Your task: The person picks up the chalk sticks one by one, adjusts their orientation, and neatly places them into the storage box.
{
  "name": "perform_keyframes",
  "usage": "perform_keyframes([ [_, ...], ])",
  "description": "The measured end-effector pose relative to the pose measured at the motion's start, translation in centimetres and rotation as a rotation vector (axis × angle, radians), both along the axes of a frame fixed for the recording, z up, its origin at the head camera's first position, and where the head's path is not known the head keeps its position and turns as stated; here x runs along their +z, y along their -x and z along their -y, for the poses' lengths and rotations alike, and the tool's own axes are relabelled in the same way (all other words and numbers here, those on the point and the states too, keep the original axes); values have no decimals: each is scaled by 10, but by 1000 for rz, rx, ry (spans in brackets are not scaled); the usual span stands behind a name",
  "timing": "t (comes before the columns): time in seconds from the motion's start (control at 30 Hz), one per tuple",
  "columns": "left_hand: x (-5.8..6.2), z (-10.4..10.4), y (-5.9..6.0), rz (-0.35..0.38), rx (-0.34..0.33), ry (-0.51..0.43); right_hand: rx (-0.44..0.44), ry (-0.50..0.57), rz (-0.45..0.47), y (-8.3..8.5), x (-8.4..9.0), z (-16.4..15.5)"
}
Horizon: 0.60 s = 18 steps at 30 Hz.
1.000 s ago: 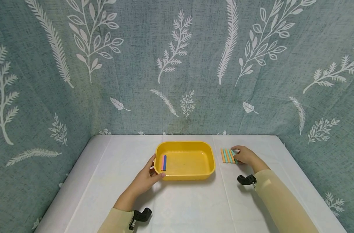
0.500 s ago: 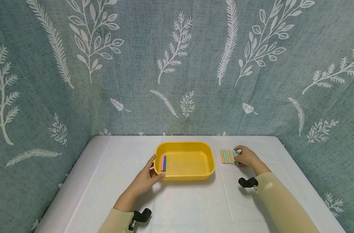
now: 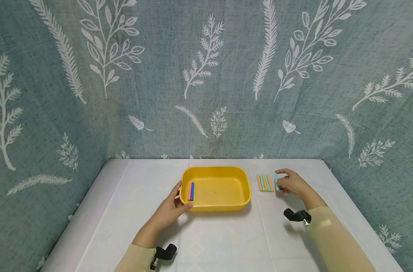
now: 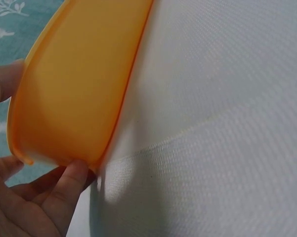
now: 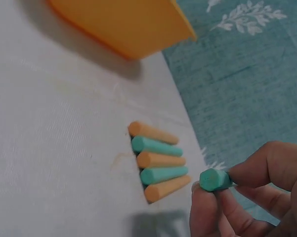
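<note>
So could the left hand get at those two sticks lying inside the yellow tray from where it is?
Probably yes. The left hand grips the yellow tray at its left rim, and the two sticks lie just inside that rim, uncovered. It would have to let go of the rim first.

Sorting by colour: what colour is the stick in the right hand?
Teal stick, pinched by the right hand; clearest in the right wrist view.

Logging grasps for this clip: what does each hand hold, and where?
Right hand pinches a green chalk stick near one end; left hand grips the yellow tray at its corner.
</note>
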State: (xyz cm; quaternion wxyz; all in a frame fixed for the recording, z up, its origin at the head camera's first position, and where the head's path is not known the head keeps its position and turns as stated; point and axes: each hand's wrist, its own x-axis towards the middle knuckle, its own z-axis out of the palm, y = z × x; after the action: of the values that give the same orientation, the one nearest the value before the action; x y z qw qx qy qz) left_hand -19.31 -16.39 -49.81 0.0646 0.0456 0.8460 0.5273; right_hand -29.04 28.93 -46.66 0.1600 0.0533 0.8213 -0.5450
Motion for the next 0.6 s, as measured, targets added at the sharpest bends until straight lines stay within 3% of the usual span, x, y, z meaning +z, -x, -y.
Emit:
perform_keyframes([
  [0.6, -1, 0, -1, 9, 12, -1, 64, 125, -16, -17, 30, 14],
])
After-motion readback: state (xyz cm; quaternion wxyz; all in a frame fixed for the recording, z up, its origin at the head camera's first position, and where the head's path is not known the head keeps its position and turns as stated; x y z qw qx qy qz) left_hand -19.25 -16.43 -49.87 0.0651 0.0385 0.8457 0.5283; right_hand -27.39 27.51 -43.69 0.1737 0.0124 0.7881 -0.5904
